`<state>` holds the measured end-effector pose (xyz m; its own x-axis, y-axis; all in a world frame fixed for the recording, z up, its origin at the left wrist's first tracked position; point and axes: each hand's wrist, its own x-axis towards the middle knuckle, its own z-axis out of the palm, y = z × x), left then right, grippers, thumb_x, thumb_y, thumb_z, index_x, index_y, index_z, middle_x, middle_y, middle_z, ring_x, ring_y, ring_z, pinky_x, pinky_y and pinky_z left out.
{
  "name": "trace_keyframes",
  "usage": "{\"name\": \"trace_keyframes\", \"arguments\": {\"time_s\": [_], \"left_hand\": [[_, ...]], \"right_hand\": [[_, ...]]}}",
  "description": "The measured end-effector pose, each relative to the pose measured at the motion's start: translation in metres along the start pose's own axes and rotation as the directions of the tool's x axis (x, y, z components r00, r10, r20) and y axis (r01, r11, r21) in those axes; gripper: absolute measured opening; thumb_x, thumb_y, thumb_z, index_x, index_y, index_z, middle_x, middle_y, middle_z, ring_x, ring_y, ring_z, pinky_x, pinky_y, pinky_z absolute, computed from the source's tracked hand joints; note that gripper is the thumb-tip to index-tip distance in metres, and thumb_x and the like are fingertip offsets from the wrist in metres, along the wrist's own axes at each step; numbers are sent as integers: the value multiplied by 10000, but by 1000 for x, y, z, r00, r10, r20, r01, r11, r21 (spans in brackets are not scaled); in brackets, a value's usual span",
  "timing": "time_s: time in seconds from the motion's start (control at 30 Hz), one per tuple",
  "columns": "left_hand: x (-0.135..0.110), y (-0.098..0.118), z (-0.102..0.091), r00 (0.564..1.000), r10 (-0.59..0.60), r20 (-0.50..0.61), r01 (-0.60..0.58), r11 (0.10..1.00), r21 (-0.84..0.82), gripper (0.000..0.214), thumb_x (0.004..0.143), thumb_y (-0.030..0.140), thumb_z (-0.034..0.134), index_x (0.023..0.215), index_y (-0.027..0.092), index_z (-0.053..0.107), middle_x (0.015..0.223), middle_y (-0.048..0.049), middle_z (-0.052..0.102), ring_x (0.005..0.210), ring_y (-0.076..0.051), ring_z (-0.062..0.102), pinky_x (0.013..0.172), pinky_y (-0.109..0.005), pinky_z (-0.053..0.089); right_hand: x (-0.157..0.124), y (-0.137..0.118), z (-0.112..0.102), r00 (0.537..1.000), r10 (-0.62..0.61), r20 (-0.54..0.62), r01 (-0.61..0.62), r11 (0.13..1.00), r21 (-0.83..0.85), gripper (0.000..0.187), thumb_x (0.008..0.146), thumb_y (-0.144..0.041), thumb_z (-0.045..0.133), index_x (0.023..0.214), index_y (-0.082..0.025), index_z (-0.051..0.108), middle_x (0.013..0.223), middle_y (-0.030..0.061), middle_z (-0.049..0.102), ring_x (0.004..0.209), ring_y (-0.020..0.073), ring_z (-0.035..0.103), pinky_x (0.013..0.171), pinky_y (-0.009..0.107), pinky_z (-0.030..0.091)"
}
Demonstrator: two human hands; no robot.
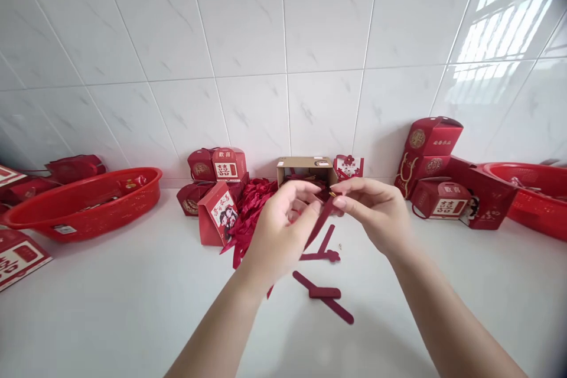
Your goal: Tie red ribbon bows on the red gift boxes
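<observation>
My right hand [376, 209] pinches the upper end of a dark red strip [319, 225], where a small gold-coloured piece [333, 194] shows at the fingertips. My left hand [286, 224] is curled with thumb and fingers closed around the same strip, just left of the right hand. The strip slants down between both hands; its lower end is partly hidden. On the table below lie several more dark red strips, some crossed [325, 293] and one with a flower-shaped end [332, 256].
A heap of red ribbon [250, 212] lies left of my hands. Behind them stands an open cardboard box [305, 162]. Red gift boxes [229, 164] are stacked left, and more red boxes [436, 136] right. Red plastic baskets [106, 212] [543, 212] stand on both sides against a tiled wall.
</observation>
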<state>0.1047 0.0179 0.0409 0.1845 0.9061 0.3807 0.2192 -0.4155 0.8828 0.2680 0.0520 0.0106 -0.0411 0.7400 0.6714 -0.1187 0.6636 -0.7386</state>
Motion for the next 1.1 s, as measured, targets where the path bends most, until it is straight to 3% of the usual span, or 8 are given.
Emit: {"name": "trace_keyframes", "arguments": {"time_s": [0.1, 0.23, 0.37, 0.53, 0.67, 0.8, 0.93, 1.1], "left_hand": [[-18, 12, -4, 994, 27, 107, -26, 1000, -14, 194, 889, 323, 553, 1042, 244, 643, 980, -34, 664, 923, -195, 627, 834, -341, 517], [-36, 18, -9, 993, 115, 39, -116, 993, 28, 161, 869, 329, 596, 979, 256, 687, 961, -38, 671, 885, -196, 627, 766, -314, 533], [-41, 22, -12, 990, -12, 138, 33, 988, -152, 149, 851, 337, 625, 955, 243, 674, 800, -25, 672, 754, -166, 632, 596, -240, 540], [-42, 22, -9, 986, -21, 167, 75, 942, -326, 71, 844, 280, 646, 875, 222, 672, 765, -2, 662, 752, -130, 641, 664, -206, 542], [-40, 21, -6, 975, -60, 216, 145, 903, -405, 63, 851, 260, 635, 842, 198, 643, 822, -10, 667, 763, -123, 644, 655, -200, 536], [-41, 20, -5, 988, -20, 151, 73, 932, -354, 77, 863, 272, 614, 858, 195, 617, 820, -22, 668, 777, -145, 650, 636, -217, 532], [-42, 20, -7, 997, 74, -4, -73, 969, -234, 129, 868, 253, 608, 978, 234, 543, 879, -8, 666, 799, -140, 646, 668, -220, 527], [-42, 23, -12, 990, 143, -1, -140, 968, -209, 179, 890, 234, 577, 1034, 268, 475, 834, 32, 643, 726, -105, 612, 662, -208, 512]], "right_hand": [[-8, -18, 2, 994, -104, 31, 105, 994, -20, 141, 733, -249, 776, 871, -266, 754, 683, -12, 637, 618, 108, 607, 525, 228, 537], [-20, -30, 7, 956, -277, 98, 285, 955, -78, 206, 754, -251, 758, 944, -330, 749, 750, 0, 641, 632, 116, 603, 496, 241, 513], [-25, -35, 12, 891, -430, 147, 449, 882, -144, 133, 771, -270, 738, 894, -319, 749, 751, 3, 581, 626, 119, 586, 500, 264, 510], [-28, -26, 16, 813, -577, 78, 577, 778, -248, 246, 758, -328, 744, 1000, -309, 704, 758, 19, 598, 658, 153, 594, 533, 299, 509], [-30, -21, 17, 837, -545, 52, 544, 815, -200, 503, 711, -371, 771, 1184, -303, 615, 715, 8, 619, 647, 162, 583, 552, 309, 500], [-32, -24, 17, 861, -495, 117, 508, 836, -207, 374, 734, -381, 753, 1087, -283, 678, 732, 23, 636, 668, 165, 588, 564, 305, 503], [-33, -30, 17, 921, -328, 213, 356, 928, -109, 336, 864, -194, 635, 1183, -299, 646, 824, 33, 639, 747, 149, 609, 624, 296, 545], [-33, -32, 15, 920, -268, 286, 283, 959, -12, 371, 853, -108, 623, 1159, -316, 655, 922, 35, 616, 780, 138, 616, 643, 292, 567]]}}
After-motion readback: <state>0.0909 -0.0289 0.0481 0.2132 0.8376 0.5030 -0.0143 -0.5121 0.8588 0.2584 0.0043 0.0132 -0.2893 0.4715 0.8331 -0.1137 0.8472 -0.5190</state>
